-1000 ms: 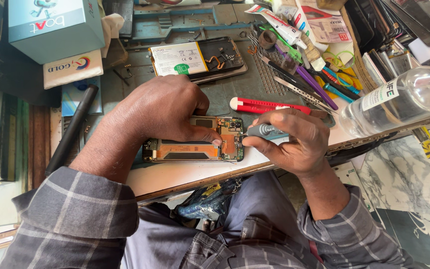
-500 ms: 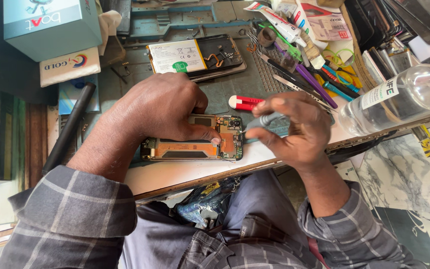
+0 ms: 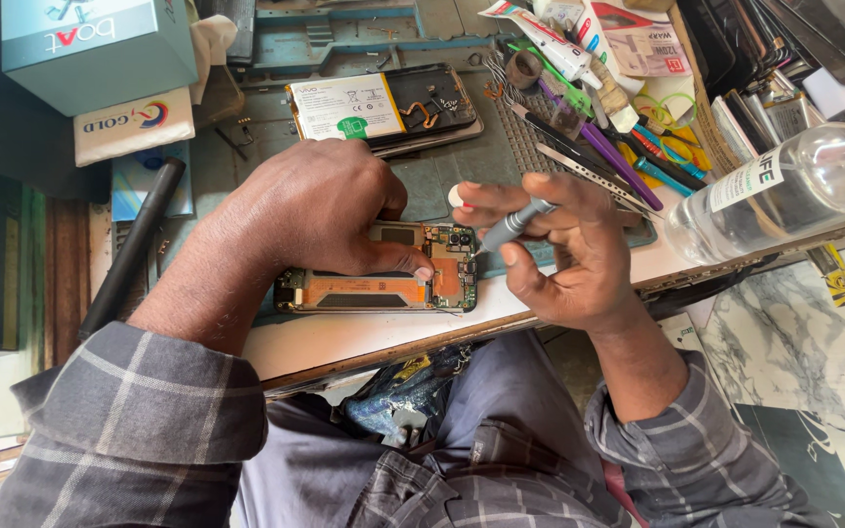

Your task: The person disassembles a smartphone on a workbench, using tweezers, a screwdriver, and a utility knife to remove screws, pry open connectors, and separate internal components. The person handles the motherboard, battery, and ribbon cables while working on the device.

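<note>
An opened phone (image 3: 383, 289) with its back cover off lies on the bench's front edge, its orange and green boards showing. My left hand (image 3: 320, 210) lies flat over its upper half and presses it down. My right hand (image 3: 564, 249) grips a small grey screwdriver (image 3: 511, 227). The tool's tip points down at the phone's right end, near the camera module. A red-handled tool (image 3: 457, 196) lies mostly hidden behind my right hand.
A second opened phone with a battery (image 3: 383, 106) lies farther back on the grey mat. Tweezers, purple and coloured tools (image 3: 608, 156) crowd the back right. A clear plastic bottle (image 3: 784, 191) lies at the right edge. Boxes (image 3: 100, 59) stand at the back left, a black rod (image 3: 134, 244) beside them.
My right hand has lifted and turned, bringing the grey screwdriver from a flat grip to a slant with its tip at the phone's right end. My left hand stayed on the phone.
</note>
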